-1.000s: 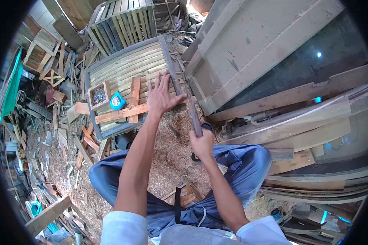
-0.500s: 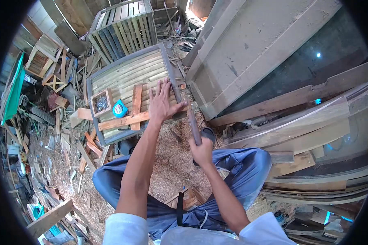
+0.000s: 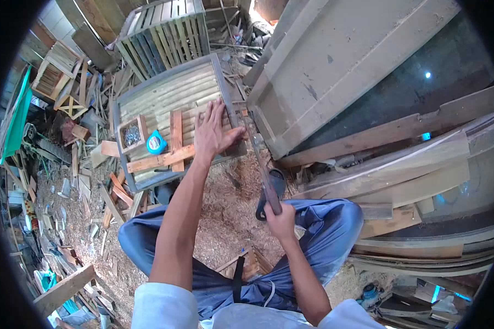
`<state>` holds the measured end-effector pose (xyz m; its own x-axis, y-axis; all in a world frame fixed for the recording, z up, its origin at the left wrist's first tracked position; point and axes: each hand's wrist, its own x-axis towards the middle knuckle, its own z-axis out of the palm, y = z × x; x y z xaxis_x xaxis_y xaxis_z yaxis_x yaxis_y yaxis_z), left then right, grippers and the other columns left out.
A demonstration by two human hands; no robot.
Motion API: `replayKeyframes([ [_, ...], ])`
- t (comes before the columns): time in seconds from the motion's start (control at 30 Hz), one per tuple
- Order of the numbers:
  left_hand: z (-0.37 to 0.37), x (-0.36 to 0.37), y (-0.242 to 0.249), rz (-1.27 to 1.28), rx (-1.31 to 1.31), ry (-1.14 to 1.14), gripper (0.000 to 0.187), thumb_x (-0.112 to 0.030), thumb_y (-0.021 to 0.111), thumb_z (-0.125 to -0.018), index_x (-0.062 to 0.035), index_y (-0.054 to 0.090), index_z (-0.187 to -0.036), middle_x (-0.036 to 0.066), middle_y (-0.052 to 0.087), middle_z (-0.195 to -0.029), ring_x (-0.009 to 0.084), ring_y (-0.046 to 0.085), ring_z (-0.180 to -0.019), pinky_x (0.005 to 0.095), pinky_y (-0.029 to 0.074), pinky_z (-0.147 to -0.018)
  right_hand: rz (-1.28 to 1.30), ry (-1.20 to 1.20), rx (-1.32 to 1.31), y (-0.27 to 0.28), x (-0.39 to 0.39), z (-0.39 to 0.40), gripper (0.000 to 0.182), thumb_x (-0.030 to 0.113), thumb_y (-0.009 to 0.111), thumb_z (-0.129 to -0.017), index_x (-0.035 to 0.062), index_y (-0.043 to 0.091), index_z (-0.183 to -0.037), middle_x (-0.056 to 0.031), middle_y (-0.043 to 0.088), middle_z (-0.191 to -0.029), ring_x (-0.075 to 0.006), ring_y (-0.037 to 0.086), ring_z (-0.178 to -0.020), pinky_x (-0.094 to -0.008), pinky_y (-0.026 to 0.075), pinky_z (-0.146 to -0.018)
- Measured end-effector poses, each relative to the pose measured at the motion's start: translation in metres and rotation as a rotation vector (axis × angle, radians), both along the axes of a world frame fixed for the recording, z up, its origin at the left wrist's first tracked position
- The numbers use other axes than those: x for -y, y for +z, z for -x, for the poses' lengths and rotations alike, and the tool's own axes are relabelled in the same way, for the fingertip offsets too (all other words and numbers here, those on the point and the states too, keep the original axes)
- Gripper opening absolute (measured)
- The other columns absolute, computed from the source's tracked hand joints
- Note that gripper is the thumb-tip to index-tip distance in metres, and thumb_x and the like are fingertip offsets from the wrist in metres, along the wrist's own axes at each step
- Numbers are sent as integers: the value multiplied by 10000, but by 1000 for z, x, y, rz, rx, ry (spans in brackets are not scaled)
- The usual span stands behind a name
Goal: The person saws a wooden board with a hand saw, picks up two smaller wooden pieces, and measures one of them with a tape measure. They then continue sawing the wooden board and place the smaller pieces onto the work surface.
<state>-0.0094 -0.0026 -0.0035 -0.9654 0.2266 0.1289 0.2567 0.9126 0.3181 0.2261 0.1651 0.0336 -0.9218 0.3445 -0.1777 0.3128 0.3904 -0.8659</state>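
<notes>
My left hand (image 3: 208, 137) lies with its fingers stretched out on a slatted panel (image 3: 167, 93) in a grey frame. Under its heel and thumb runs a light wooden strip (image 3: 159, 161), which crosses a second, reddish strip (image 3: 176, 129). My right hand (image 3: 282, 222) is wrapped around the brown handle of what looks like a handsaw (image 3: 268, 183), seen nearly edge-on. Its thin blade reaches up past the panel's right edge, close to my left thumb. A blue tape measure (image 3: 156, 142) and a small wooden box of nails or screws (image 3: 132, 135) rest on the panel.
Behind the panel stands a slatted crate (image 3: 164, 41). Large dusty boards (image 3: 324, 71) lean at the right, above stacked planks (image 3: 411, 241). Wood scraps (image 3: 115, 200) and shavings cover the floor at the left. A dark sandal (image 3: 271, 192) is beside the saw handle.
My right hand has drawn the saw back toward my body and slightly right, so more of the thin blade shows. My left hand stays pressed on the strip; the whole view has shifted slightly.
</notes>
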Motion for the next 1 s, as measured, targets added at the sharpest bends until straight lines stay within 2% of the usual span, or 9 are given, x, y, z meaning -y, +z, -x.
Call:
replayKeyframes([
  [0.1, 0, 0, 3, 10, 6, 20, 967, -734, 544, -774, -61, 363, -1445, 80, 258, -1578, 245, 208, -1466, 482, 177, -1178, -13, 49, 15, 6, -3, -11, 256, 159, 635, -795, -43, 584, -647, -171, 495, -495, -258, 547, -430, -394, 412, -482],
  [0.23, 1, 1, 0, -109, -167, -35, 763, -631, 633, -772, -64, 513, -1268, 133, 424, -1443, 280, 355, -1380, 480, 274, -1120, 40, -4, 87, -15, -6, -15, 267, 168, 639, -793, -43, 583, -639, -184, 501, -498, -274, 574, -448, -404, 415, -490],
  [0.33, -1, 3, 7, -178, -22, -121, 646, -607, 643, -787, -59, 580, -1122, 161, 498, -1301, 310, 468, -1228, 513, 322, -1040, -58, 35, 25, -22, -8, -20, 316, 168, 642, -818, -42, 564, -595, -109, 533, -483, -172, 557, -455, -357, 414, -482],
  [0.43, -11, 6, 16, -167, -158, -223, 510, -510, 689, -785, -61, 602, -1010, 157, 537, -1197, 321, 509, -1140, 485, 364, -991, -36, 41, -22, -28, -6, -22, 274, 174, 642, -810, -44, 619, -647, -128, 572, -512, -191, 585, -476, -356, 440, -506],
  [0.57, -10, 16, -5, -135, -123, -438, 440, -421, 674, -828, -74, 583, -1083, 144, 562, -1100, 336, 526, -1103, 436, 404, -946, -43, 79, 55, -12, -8, -23, 249, 185, 639, -808, -41, 655, -703, -171, 573, -538, -201, 609, -495, -369, 443, -515],
  [0.7, -3, 12, 16, -45, -45, -625, 376, -300, 679, -837, -61, 574, -1108, 115, 567, -1086, 333, 536, -1071, 422, 438, -927, 34, 19, 15, -4, 0, -30, 296, 208, 639, -825, -38, 606, -664, -135, 520, -503, -192, 564, -468, -371, 429, -500],
  [0.8, 1, 6, 21, 8, 0, -650, 404, -247, 703, -797, -56, 554, -1121, 102, 565, -1142, 304, 522, -1128, 407, 419, -984, 90, -27, 103, -13, 3, -35, 323, 214, 631, -839, -25, 590, -626, -111, 520, -495, -179, 566, -477, -365, 429, -500],
  [0.9, 2, 4, 18, -66, -3, -639, 393, -248, 708, -800, -75, 557, -1119, 102, 556, -1122, 312, 523, -1113, 415, 424, -953, 30, -15, 146, -18, 8, -35, 338, 237, 627, -863, -10, 603, -634, -82, 555, -509, -156, 574, -490, -351, 439, -503],
  [1.0, 0, 7, 23, -72, 71, -534, 390, -252, 714, -803, -95, 556, -1124, 107, 546, -1122, 325, 521, -1107, 423, 423, -924, 154, -40, 171, -22, 15, -34, 350, 262, 625, -887, -3, 614, -658, -47, 587, -538, -131, 550, -482, -348, 440, -498],
])
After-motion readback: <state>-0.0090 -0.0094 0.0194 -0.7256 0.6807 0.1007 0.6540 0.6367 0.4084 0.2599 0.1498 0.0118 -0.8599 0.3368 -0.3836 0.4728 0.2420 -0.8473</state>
